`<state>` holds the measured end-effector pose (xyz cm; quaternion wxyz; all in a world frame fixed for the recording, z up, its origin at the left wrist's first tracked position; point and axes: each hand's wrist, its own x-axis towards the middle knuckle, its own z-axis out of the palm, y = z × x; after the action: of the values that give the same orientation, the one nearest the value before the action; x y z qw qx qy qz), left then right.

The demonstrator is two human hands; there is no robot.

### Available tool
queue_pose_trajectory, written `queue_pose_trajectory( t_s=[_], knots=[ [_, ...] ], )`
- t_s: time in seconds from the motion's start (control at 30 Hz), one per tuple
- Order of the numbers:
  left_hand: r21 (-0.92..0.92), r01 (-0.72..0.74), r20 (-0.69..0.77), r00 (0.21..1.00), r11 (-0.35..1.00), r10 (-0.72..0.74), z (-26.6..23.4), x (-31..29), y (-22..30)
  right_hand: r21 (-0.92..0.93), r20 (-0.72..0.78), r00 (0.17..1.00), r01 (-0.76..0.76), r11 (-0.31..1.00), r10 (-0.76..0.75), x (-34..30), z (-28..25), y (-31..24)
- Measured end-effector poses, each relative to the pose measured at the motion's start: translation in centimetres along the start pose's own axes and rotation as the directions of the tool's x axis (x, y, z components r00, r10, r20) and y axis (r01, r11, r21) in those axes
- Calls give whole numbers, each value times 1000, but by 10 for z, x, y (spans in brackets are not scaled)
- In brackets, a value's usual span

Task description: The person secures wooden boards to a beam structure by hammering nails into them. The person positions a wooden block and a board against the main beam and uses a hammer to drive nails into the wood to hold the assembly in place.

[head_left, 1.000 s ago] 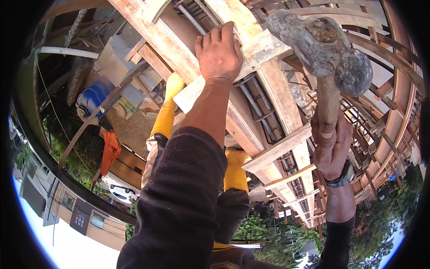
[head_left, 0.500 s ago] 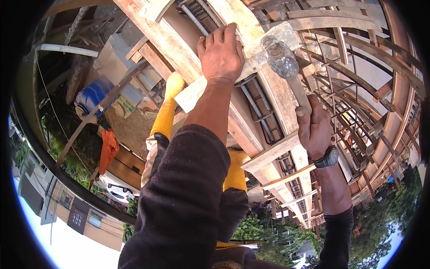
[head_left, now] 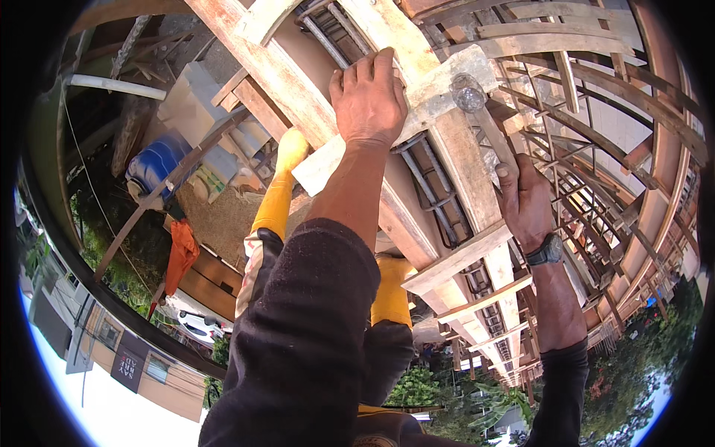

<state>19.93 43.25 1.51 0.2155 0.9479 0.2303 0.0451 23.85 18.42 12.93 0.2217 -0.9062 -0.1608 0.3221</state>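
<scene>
Fingers (head_left: 383, 67) of the left hand (head_left: 369, 110) are resting, spread, across a wooden crosspiece (head_left: 436, 98), apparently bracing it, while the right hand (head_left: 529, 210) is gripping a hammer (head_left: 469, 92) by its handle (head_left: 497, 138), head overlapping the right end.

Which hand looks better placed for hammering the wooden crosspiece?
Probably the right hand: it grips the hammer, whose head shows over the crosspiece. The left hand lies across it, no tool visible.

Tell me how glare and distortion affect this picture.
Head view: the sky at lower left is washed out to white; head view, upper right: boards bow with the lens's curve; head view: the left sleeve is dark with little detail; head view: the hammer looks readable.
</scene>
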Motion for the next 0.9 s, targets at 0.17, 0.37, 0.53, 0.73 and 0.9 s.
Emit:
queue_pose_trajectory(
  t_s=[0.17,0.37,0.53,0.73,0.9],
  knots=[
    [-10,-5,-13,1000,1000,5,-4,-2,-5,319,-250,933,332,888,-258,-29,4,-17],
    [-17,-1,15,1000,1000,1,-6,4,5,86,-42,999,-6,996,9,-6,20,20],
    [-27,-11,3,1000,1000,11,-7,2,1,764,-81,984,-42,644,160,-47,34,21],
    [-15,14,21,1000,1000,-14,-8,3,4,294,-19,988,-142,945,154,1,29,17],
    [-18,15,52,999,1000,-14,-8,-2,3,636,-245,965,229,737,-89,-24,33,20]
  ],
)
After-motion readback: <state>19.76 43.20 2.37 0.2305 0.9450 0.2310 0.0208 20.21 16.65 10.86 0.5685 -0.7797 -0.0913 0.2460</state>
